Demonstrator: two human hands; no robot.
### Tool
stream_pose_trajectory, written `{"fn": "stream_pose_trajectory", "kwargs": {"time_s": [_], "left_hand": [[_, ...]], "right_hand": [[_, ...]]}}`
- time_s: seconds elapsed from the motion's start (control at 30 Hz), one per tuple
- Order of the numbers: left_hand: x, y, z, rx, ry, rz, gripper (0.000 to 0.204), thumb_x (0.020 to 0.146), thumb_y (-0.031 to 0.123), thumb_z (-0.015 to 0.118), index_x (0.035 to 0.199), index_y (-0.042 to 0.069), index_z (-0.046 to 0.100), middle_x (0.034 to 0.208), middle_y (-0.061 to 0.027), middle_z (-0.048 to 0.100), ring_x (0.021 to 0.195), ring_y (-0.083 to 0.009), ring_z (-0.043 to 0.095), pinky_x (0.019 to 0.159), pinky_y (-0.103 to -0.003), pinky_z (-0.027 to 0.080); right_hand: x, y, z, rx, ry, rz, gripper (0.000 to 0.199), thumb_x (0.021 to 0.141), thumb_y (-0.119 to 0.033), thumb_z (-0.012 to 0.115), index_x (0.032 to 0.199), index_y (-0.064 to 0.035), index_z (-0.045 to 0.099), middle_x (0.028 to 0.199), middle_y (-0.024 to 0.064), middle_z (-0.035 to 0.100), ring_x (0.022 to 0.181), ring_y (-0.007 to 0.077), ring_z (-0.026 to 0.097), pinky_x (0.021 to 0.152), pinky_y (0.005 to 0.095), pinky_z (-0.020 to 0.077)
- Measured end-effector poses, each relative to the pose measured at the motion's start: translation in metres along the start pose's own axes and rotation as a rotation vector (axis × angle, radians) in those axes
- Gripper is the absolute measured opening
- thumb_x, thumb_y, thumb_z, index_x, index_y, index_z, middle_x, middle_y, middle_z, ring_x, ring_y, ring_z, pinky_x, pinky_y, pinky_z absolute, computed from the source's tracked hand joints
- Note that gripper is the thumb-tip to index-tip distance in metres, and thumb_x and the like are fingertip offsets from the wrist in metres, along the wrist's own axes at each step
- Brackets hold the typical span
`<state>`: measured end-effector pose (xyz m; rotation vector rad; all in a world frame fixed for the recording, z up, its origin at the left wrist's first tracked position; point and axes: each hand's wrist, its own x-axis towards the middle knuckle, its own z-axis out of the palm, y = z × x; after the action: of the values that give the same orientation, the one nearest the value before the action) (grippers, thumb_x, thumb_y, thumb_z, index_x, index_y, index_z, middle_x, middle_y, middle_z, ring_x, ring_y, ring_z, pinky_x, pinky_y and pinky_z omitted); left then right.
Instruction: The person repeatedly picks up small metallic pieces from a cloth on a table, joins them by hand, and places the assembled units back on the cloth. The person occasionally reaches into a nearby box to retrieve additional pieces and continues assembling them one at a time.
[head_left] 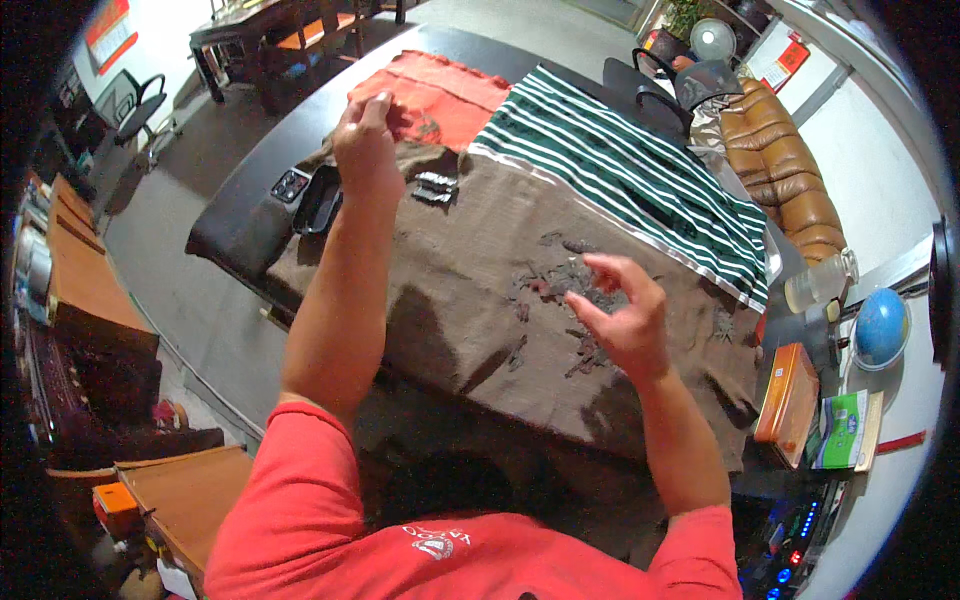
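Scattered pieces (560, 285) lie on the cloth (470, 330), tray (318, 200) far left.

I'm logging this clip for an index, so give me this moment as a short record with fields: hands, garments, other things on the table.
left hand: raised over the far end of the brown garment, fingers bunched at the orange-red garment; whether it grips cloth cannot be told
right hand: open, fingers spread, hovering above the brown garment's dark print
striped cloth: green and white, beside the brown garment
black tray: by the left hand
table: dark, under the garments
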<state>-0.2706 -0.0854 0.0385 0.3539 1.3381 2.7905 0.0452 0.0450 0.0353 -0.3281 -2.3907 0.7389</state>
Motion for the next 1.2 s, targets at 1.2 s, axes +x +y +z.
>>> {"fn": "stream_pose_trajectory", "kwargs": {"time_s": [1.2], "left_hand": [[0.006, -0.006, -0.002, -0.148, 0.017, -0.045, 0.012, 0.089, 0.013, 0.061, 0.084, 0.003, 0.062, 0.072, -0.0059, 0.063, 0.058, -0.0139, 0.058, 0.056, -0.026, 0.047]], "right_hand": [[0.142, 0.001, 0.148, -0.079, -0.272, -0.062, 0.076, 0.066, -0.027, 0.088, 0.13, -0.0002, 0.058, 0.105, 0.0157, 0.071, 0.079, 0.0254, 0.069, 0.076, 0.0365, 0.0551]]}}
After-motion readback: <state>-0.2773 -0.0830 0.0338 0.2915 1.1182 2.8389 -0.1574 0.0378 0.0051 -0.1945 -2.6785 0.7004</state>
